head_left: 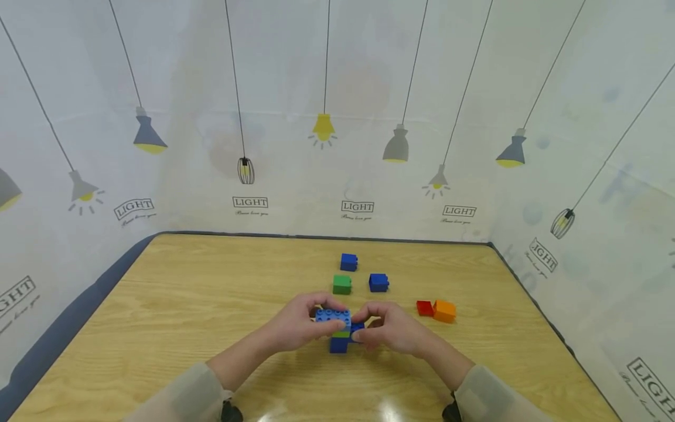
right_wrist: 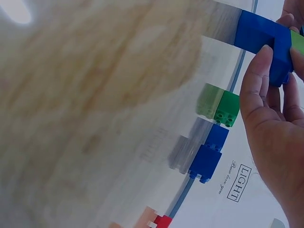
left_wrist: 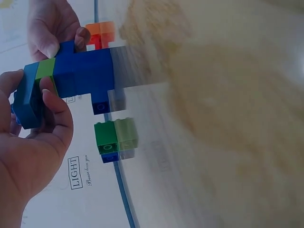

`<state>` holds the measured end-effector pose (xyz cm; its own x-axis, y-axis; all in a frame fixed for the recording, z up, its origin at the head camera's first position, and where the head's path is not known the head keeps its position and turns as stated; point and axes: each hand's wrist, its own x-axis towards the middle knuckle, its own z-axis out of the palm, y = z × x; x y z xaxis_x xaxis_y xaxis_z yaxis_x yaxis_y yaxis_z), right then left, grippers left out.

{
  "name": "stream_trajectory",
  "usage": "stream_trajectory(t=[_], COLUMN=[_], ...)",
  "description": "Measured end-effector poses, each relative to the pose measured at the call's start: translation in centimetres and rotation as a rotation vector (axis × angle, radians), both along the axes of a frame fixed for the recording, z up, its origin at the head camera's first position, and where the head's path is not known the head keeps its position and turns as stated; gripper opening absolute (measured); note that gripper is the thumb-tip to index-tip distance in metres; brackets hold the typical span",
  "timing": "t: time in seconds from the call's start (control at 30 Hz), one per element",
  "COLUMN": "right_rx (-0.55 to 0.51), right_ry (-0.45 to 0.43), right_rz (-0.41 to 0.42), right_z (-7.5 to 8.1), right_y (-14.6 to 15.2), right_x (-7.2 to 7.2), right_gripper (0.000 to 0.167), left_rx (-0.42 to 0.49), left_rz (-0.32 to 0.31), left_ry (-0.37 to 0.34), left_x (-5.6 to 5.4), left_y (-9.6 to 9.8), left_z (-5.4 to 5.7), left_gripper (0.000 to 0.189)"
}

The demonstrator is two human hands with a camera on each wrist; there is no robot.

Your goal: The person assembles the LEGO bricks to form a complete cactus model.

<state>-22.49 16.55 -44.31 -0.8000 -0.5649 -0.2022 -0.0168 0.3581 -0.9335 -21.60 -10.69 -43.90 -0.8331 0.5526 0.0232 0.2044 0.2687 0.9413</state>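
Note:
A small stack of toy building bricks stands upright on the table in front of me. Its top is a lighter blue brick (head_left: 328, 314) with studs showing, and my left hand (head_left: 292, 323) grips it between thumb and fingers. Below that come a lime green brick (left_wrist: 46, 68) and a dark blue brick (head_left: 338, 345) at the bottom. On the right side, my right hand (head_left: 394, 332) pinches another dark blue brick (right_wrist: 281, 59), which juts out under the lighter blue one. Fingers partly hide this side brick in the head view.
Beyond the stack lie a green brick (head_left: 341, 285) and two blue bricks, one nearer (head_left: 378, 283) and one farther back (head_left: 348, 262). To the right, a red brick (head_left: 424, 308) sits against an orange brick (head_left: 445, 311). A lamp-print curtain (head_left: 295, 217) surrounds the wooden table (head_left: 211, 275).

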Motion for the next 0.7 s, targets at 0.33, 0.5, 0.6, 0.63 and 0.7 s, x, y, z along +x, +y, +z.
stream_trajectory(t=[0.33, 0.5, 0.6, 0.63, 0.7], right_rx=[-0.009, -0.003, 0.001, 0.000, -0.001], right_ry=[-0.009, -0.001, 0.001, -0.001, -0.002], right_rz=[0.009, 0.001, 0.000, 0.001, 0.001], right_z=[-0.2, -0.1, 0.0, 0.0, 0.0], right_y=[0.0, 0.0, 0.0, 0.0, 0.0], right_x=[-0.1, -0.1, -0.1, -0.1, 0.0], right_gripper=[0.027, 0.026, 0.027, 0.027, 0.027], left_rx=[-0.059, -0.080, -0.079, -0.076, -0.071], left_rz=[0.007, 0.059, 0.071, 0.070, 0.068], left_ry=[0.091, 0.074, 0.064, 0.063, 0.061], left_x=[-0.1, 0.0, 0.1, 0.2, 0.2], left_y=[-1.3, -2.3, -2.8, -2.9, -3.0], left_z=[-0.7, -0.7, -0.6, -0.6, -0.5], left_gripper=[0.032, 0.033, 0.033, 0.033, 0.033])
